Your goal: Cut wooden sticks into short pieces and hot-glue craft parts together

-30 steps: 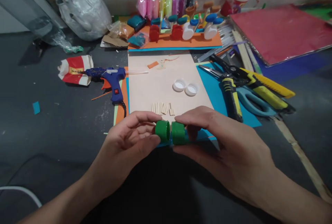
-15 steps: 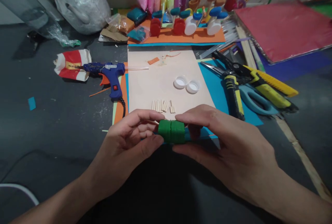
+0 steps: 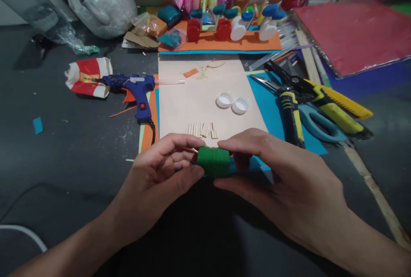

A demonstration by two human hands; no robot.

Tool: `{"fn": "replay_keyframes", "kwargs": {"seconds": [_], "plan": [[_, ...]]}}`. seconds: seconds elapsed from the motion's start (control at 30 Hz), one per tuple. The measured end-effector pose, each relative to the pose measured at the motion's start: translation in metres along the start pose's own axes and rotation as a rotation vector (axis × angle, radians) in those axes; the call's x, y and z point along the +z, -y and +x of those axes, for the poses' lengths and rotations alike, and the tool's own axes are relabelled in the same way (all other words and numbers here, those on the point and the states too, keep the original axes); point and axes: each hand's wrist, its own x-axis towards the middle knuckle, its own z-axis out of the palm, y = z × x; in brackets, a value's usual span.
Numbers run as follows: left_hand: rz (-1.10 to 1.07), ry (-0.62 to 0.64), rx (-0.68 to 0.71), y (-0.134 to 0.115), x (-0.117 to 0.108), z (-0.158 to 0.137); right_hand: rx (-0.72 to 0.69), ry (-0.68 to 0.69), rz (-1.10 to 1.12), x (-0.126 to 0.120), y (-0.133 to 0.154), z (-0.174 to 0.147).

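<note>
Two green bottle caps [image 3: 213,161] are pressed together end to end, held low over the front edge of the pale board [image 3: 189,105]. My left hand [image 3: 170,165] pinches the left cap between thumb and fingers. On the right cap, the thumb and index finger of my right hand [image 3: 276,174] close from below and above. Just beyond my fingertips lie several short wooden stick pieces [image 3: 197,129] on the board. Two white bottle caps [image 3: 233,103] sit side by side farther back, open side up.
A blue hot glue gun [image 3: 138,90] lies to the left, its nozzle over a red and white paper piece [image 3: 91,78]. Yellow-black cutters [image 3: 290,114] and blue-handled scissors [image 3: 317,125] lie right. Small cap figures [image 3: 237,28] stand behind on orange card [image 3: 218,45].
The two green caps have come together; the visible gap between them has narrowed to a faint seam. Both hands keep their hold, and the view has shifted slightly.
</note>
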Motion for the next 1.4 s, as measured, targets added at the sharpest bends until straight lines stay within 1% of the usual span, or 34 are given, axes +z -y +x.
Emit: {"fn": "replay_keyframes", "kwargs": {"seconds": [0.2, 0.4, 0.63, 0.93, 1.07, 1.17, 1.3, 1.4], "plan": [[0.102, 0.075, -0.021, -0.0017, -0.0019, -0.0007, -0.019, -0.011, 0.011, -0.0009, 0.0016, 0.002], [0.128, 0.099, -0.018, -0.0009, -0.0027, -0.0004, -0.023, -0.002, 0.014, 0.0, 0.001, 0.004], [0.134, 0.102, -0.033, -0.0023, -0.002, -0.0006, -0.013, -0.005, 0.011, 0.0006, 0.001, 0.0059], [0.125, 0.104, -0.021, -0.0021, -0.0018, -0.0005, -0.028, -0.004, -0.01, 0.0028, -0.0004, 0.0033], [0.132, 0.084, -0.023, -0.0009, -0.0044, 0.0009, 0.004, -0.005, -0.035, -0.0004, -0.0001, 0.0023], [0.091, 0.075, -0.016, 0.0002, -0.0063, 0.0032, 0.017, -0.025, -0.023, -0.0031, -0.0003, 0.0036], [-0.016, 0.109, -0.037, 0.0006, -0.0057, 0.007, -0.017, -0.008, 0.017, -0.0034, -0.0005, 0.0071], [-0.054, 0.133, -0.048, -0.0004, -0.0048, 0.0082, 0.025, 0.001, 0.034, -0.0021, -0.0004, 0.0085]]}}
